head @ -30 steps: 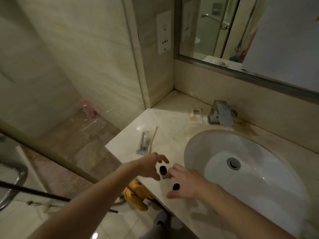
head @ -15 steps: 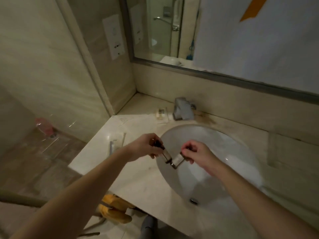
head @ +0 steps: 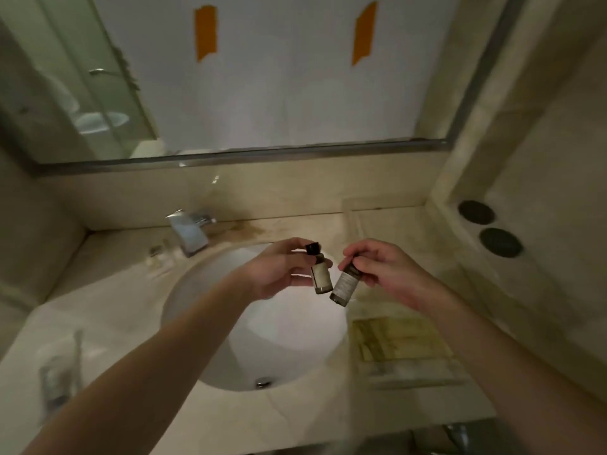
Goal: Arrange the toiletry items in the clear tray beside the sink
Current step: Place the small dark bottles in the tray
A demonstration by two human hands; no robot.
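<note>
Two small bottles hang over the sink [head: 262, 339]. The left hand [head: 279, 270] pinches one bottle [head: 320, 274] by its black cap. The right hand [head: 384, 267] pinches the other bottle [head: 343, 287], tilted. Both arms reach forward. The clear tray [head: 407, 366] sits on the tabletop [head: 108, 310], right of the sink.

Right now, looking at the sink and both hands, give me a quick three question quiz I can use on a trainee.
1. True or false: each hand holds one small bottle.
2. Over what do the two bottles hang? A) the sink basin B) the clear tray C) the floor
3. Which hand's bottle shows its black cap?

Key:
1. True: the left hand holds the left bottle, the right hand holds the right bottle.
2. A: the sink basin; the clear tray lies to its right.
3. The left hand's.
</note>
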